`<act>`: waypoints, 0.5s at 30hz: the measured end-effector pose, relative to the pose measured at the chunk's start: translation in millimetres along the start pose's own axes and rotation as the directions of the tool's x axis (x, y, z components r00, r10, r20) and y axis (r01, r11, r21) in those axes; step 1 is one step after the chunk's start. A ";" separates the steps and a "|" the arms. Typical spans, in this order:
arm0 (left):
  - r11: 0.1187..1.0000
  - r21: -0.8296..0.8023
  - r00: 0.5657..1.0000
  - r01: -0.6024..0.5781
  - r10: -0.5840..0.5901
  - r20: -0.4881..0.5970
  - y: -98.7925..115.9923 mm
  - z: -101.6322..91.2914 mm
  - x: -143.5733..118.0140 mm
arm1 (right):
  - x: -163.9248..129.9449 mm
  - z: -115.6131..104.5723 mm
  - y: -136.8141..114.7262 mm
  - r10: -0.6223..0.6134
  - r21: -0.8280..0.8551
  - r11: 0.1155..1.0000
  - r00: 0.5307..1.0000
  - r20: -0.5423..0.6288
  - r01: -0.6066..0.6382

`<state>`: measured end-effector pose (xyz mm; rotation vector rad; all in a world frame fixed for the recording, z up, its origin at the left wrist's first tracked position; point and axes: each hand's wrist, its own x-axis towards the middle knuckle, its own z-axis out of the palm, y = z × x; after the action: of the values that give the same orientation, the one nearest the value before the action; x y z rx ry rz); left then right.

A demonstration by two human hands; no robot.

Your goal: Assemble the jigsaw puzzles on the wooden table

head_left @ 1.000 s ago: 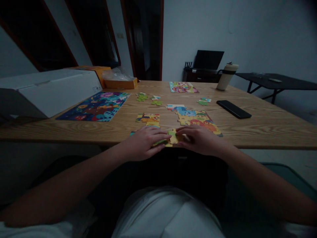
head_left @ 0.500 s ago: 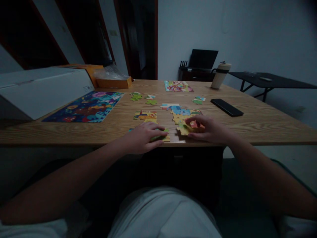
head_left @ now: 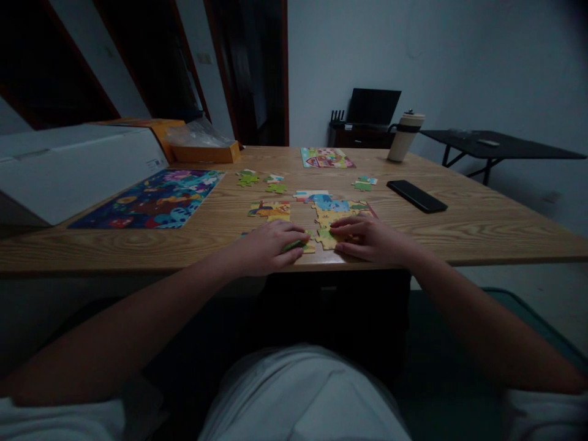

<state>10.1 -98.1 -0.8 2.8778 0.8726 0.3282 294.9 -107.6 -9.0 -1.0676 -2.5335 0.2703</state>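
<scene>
On the wooden table, my left hand [head_left: 271, 245] lies over a joined strip of green and yellow jigsaw pieces [head_left: 309, 247]. Its fingers are stretched out and resting on the strip, thumb apart, and cover much of it. My right hand [head_left: 374, 239] has thumb and fingertips on a yellow-green jigsaw section [head_left: 325, 239], which lies flat and is partly hidden by the hand. Directly behind it is a larger joined section with a blue elephant [head_left: 333, 205]; whether the two interlock I cannot tell. Another joined yellow-orange section [head_left: 271, 210] sits beyond my left hand.
Loose green pieces [head_left: 248, 179] and a green-white pair [head_left: 364, 184] lie farther back. A black phone [head_left: 417, 196] and a cream tumbler [head_left: 405, 139] stand right. At left are a dark blue picture sheet [head_left: 156, 199], a white box [head_left: 78, 165] and an orange tray [head_left: 204, 153].
My right hand has moved slightly left and lowered the yellow-green section, tilted before, flat against the table below the elephant section. My left hand stays nearly in place.
</scene>
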 end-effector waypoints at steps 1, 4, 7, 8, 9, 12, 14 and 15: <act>1.000 0.000 1.000 0.003 -0.003 -0.002 0.1 0.1 -0.1 | -0.4 0.2 -1.4 -0.003 -0.020 1.000 1.000 -0.003 0.003; 1.000 0.001 1.000 0.011 -0.011 -0.001 -0.2 1.0 -0.7 | -3.2 0.7 -4.3 -0.018 -0.056 0.998 1.000 -0.001 0.018; 1.000 0.005 1.000 0.013 -0.013 -0.008 -2.0 3.3 -1.3 | -7.4 0.4 -4.9 -0.027 -0.078 0.997 0.999 0.021 0.028; 1.000 0.006 1.000 0.012 -0.012 -0.011 -2.9 4.2 -1.6 | -8.8 0.3 -4.8 -0.028 -0.089 0.996 0.999 0.024 0.030; 1.000 0.006 1.000 0.010 -0.010 -0.015 -3.7 5.0 -1.9 | -10.1 0.2 -4.6 -0.029 -0.100 0.994 0.999 0.022 0.031; 1.000 0.007 1.000 0.007 -0.006 -0.018 -5.1 6.2 -2.5 | -12.2 -0.1 -4.0 -0.024 -0.115 0.993 1.000 0.005 0.024; 1.000 0.010 1.000 0.012 -0.012 -0.014 -4.7 5.5 -2.5 | -11.8 -0.6 -4.2 -0.021 -0.112 0.993 1.000 0.004 0.021; 1.000 0.013 1.000 0.014 -0.014 -0.008 -4.2 4.8 -2.3 | -11.1 -1.0 -4.4 -0.021 -0.114 0.993 1.000 0.010 0.022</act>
<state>7.1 -96.2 -6.5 2.8829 0.8995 0.3346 299.6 -118.6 -9.6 -1.0819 -2.5933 0.1255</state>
